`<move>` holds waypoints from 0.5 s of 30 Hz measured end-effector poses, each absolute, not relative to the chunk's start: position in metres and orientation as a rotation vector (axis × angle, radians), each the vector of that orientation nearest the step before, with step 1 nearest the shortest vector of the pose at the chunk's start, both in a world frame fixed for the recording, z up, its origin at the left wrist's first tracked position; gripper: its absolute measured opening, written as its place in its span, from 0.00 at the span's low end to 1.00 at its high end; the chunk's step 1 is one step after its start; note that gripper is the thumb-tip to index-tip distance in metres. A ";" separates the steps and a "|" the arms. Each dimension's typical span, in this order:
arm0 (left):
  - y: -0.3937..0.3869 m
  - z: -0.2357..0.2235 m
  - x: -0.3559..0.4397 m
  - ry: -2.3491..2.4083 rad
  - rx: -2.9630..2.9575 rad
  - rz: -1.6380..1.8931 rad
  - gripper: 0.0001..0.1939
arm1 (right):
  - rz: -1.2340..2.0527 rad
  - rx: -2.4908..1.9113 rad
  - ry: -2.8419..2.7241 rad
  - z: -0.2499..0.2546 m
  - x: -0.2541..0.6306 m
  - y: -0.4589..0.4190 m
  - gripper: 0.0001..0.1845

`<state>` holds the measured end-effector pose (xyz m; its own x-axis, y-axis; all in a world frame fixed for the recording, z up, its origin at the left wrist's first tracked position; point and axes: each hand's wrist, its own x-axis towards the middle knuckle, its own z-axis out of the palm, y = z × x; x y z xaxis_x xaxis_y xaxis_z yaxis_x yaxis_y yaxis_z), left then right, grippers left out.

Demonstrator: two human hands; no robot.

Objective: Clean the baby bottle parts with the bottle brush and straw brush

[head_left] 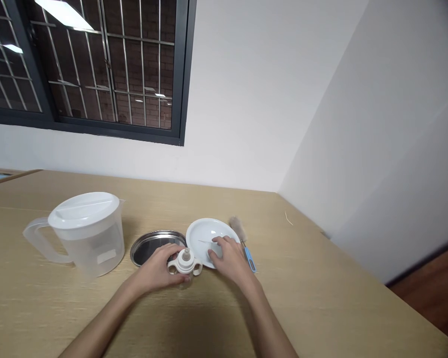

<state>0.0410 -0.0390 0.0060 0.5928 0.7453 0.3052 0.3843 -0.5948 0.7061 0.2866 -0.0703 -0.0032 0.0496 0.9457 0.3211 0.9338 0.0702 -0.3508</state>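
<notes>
My left hand (157,269) is wrapped round a clear baby bottle with white side handles and a nipple on top (185,262), standing on the wooden table. My right hand (227,257) lies on the near edge of a white plate (205,231), with its fingers curled over something small and pale that I cannot make out. A round metal dish (151,244) sits just behind my left hand. A bottle brush with a blue handle (246,248) lies to the right of the plate, touching my right hand's side.
A clear plastic jug with a white lid (85,231) stands at the left of the light wooden table (321,278). White walls meet in a corner at the back right. A barred window is above left. The table's right edge drops to a dark floor.
</notes>
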 end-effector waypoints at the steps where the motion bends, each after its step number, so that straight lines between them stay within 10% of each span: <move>1: -0.039 0.006 0.041 0.892 2.231 0.799 0.24 | 0.027 -1.872 -1.882 -0.002 0.286 -0.071 0.15; 15: -0.037 0.004 0.040 0.884 2.251 0.797 0.26 | -0.168 -2.011 -1.865 0.005 0.286 -0.074 0.14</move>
